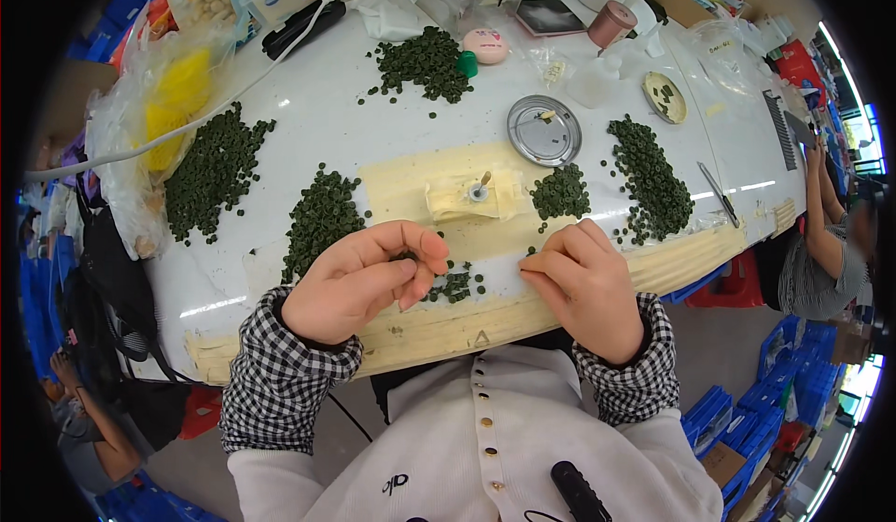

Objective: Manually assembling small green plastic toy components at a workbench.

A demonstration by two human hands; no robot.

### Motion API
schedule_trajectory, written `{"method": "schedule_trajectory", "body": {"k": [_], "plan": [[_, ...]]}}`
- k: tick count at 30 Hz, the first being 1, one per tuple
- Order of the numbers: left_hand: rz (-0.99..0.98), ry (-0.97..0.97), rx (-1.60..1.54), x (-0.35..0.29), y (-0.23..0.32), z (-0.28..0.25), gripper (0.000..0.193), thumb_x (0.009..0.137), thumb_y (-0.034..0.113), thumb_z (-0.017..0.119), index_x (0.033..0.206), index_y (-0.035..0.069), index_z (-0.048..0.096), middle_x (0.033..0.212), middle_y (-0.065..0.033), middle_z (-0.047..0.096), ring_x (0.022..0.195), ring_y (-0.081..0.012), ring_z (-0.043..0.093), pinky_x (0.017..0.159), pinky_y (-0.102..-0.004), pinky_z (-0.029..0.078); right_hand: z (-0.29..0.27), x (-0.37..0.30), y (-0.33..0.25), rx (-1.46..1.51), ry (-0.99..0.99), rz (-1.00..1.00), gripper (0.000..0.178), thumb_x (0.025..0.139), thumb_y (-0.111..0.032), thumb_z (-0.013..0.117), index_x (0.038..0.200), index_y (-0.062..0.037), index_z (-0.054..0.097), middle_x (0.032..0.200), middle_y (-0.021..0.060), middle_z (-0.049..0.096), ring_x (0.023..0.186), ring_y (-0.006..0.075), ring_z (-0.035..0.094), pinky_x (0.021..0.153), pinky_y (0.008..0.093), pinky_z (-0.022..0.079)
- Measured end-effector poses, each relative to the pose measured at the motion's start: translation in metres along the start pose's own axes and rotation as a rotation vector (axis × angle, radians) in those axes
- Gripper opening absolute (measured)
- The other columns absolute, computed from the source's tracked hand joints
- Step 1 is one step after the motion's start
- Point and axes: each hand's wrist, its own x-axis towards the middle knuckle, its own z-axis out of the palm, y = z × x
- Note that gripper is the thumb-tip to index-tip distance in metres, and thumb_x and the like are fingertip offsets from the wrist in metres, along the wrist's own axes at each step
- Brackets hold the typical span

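My left hand [364,279] is curled, palm partly up, with small dark green pieces [407,256] between its thumb and fingers. It hovers over the table's near edge, beside a small scatter of the same pieces [455,286]. To the right, my right hand [590,289] is pinched, thumb against fingers. One dark piece shows right by its fingertips; whether it is held cannot be made out. Beyond and between the hands, a small upright metal pin [480,189] stands on a cream taped block [448,200]. A small heap of green pieces [560,192] lies beyond my right hand.
Larger heaps of green pieces lie at left [322,214], far left [215,172], back [425,64] and right [649,181]. A round metal lid [544,151], a shallow dish [664,98] and tweezers [718,194] lie around. A white cable [224,106] crosses the left side. Co-workers sit either side.
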Motion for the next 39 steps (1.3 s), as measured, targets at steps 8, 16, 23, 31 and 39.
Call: {"method": "schedule_trajectory", "body": {"k": [8,16,23,31,39], "plan": [[-0.072,0.087,0.025,0.003,0.002,0.003,0.025,0.099,0.015,0.049,0.113,-0.003,0.056,0.092,-0.0086,0.066,0.073,-0.0081,0.061,0.066,-0.0207,0.050,0.020,0.002,-0.001,-0.147,0.115,-0.105,0.016,0.065,-0.006,0.071,0.078,-0.0027,0.062,0.075,0.0056,0.051,0.072,0.0223,0.052,0.062,0.0319,0.045],[-0.030,0.131,0.053,0.001,-0.005,-0.005,0.020,0.097,0.012,0.052,0.103,-0.005,0.062,0.075,-0.0063,0.064,0.055,-0.0050,0.054,0.048,-0.0156,0.043,0.023,-0.005,-0.002,-0.149,0.111,-0.128,0.017,0.066,-0.005,0.071,0.081,-0.0020,0.063,0.076,0.0063,0.052,0.072,0.0227,0.052,0.063,0.0321,0.045],[0.023,0.098,-0.037,0.006,-0.010,0.000,0.029,0.098,0.014,0.050,0.119,-0.005,0.058,0.091,-0.0055,0.064,0.062,-0.0034,0.044,0.058,-0.0162,0.038,0.018,0.005,-0.009,0.105,0.100,-0.002,0.014,0.069,0.001,0.071,0.079,-0.0021,0.060,0.077,0.0075,0.058,0.070,0.0239,0.056,0.061,0.0325,0.047],[0.060,0.075,-0.034,0.006,-0.010,0.003,0.026,0.096,0.012,0.052,0.118,-0.001,0.057,0.099,-0.0083,0.066,0.059,-0.0034,0.040,0.055,-0.0174,0.035,0.009,0.022,-0.032,0.479,0.178,0.031,0.015,0.076,0.005,0.070,0.089,-0.0004,0.066,0.080,0.0100,0.066,0.066,0.0192,0.064,0.060,0.0280,0.051],[0.067,0.105,-0.038,0.005,-0.011,0.005,0.019,0.092,0.009,0.060,0.109,0.002,0.063,0.100,-0.0081,0.067,0.077,-0.0058,0.057,0.062,-0.0183,0.042,0.026,0.026,-0.028,0.900,0.115,0.151,0.020,0.081,0.006,0.066,0.100,0.0016,0.068,0.091,0.0136,0.069,0.079,0.0183,0.068,0.069,0.0259,0.054]]}}
